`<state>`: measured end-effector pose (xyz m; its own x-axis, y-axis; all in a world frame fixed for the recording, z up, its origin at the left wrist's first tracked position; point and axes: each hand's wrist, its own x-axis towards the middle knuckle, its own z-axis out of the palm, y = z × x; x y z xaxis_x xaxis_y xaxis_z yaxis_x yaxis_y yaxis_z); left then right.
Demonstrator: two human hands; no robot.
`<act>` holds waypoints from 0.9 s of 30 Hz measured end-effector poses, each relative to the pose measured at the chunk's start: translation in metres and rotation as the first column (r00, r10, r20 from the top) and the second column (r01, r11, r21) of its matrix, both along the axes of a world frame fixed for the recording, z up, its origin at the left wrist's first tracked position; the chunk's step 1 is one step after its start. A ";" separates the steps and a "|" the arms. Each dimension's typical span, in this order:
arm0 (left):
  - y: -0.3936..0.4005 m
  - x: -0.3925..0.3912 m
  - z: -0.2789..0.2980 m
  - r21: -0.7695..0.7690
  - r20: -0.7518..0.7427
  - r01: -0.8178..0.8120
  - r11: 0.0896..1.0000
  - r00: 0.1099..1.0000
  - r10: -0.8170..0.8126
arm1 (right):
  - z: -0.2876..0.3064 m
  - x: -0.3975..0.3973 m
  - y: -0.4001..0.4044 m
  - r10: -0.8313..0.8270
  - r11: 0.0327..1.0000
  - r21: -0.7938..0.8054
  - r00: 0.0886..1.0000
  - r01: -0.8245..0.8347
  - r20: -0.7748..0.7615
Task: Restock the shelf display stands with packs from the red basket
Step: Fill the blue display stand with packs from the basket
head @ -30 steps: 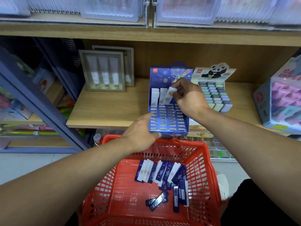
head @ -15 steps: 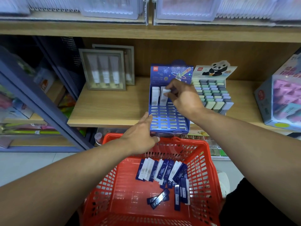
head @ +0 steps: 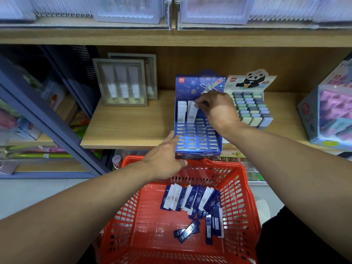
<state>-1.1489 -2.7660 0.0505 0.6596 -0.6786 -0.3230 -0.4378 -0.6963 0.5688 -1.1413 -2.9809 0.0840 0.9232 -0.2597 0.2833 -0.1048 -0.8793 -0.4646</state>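
Red plastic basket [head: 245, 197], lattice-walled, sits near, below the wooden shelf [head: 123, 130]; it holds a loose lot of packs [head: 187, 199], some dark blue and some white, most leaning in a row along the far part of the floor, a few dark blue ones lying flat nearer and to the right. On the shelf stands the blue stand [head: 198, 138], a card tray with a printed back panel and rows of small slots; most slots show unfilled. Two white packs occupy the far row at its left: one white pack [head: 182, 111] upright, and a second pack [head: 192, 112] just right of it, leaning slightly. The right hand [head: 215, 105] pinches the top of this second pack between thumb and fingertips, its lower end seated in the slot row. The left hand [head: 165, 157] lies with fingers straight against the near left corner of the stand, holding nothing. Right of the blue stand, touching it, is a panda stand [head: 251, 103] filled with pastel blocks. Framed tubes [head: 122, 82] stand far left on the shelf. Against the frame half a second ago, the right hand has moved slightly left and down with the pack; the left hand remains at the stand corner.
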 end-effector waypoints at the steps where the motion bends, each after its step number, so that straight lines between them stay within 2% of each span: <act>1: 0.000 -0.001 0.001 0.010 -0.004 -0.005 1.000 1.000 0.005 | 0.000 0.001 0.000 0.000 1.000 0.000 1.000 0.000 -0.016; 5: 0.002 -0.003 0.004 0.032 -0.021 -0.015 0.999 1.000 0.015 | -0.001 0.009 0.003 -0.024 1.000 -0.021 0.995 0.023 -0.095; 12: 0.002 -0.007 0.011 0.020 -0.046 -0.008 1.000 0.999 0.009 | 0.002 0.011 0.002 -0.071 0.998 -0.003 0.992 0.071 -0.107; 17: 0.002 -0.007 0.008 0.047 -0.045 -0.016 0.999 0.999 0.018 | 0.004 0.012 0.004 -0.108 0.994 0.013 0.979 0.112 -0.170; 27: 0.001 -0.010 0.009 0.052 -0.057 -0.021 0.998 0.998 0.024 | 0.015 0.012 0.010 -0.075 0.993 0.073 0.963 0.097 -0.259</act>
<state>-1.1592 -2.7647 0.0593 0.6536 -0.6455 -0.3952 -0.3891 -0.7344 0.5561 -1.1292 -2.9709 0.0987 0.9352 -0.3538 0.0142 -0.3031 -0.8206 -0.4846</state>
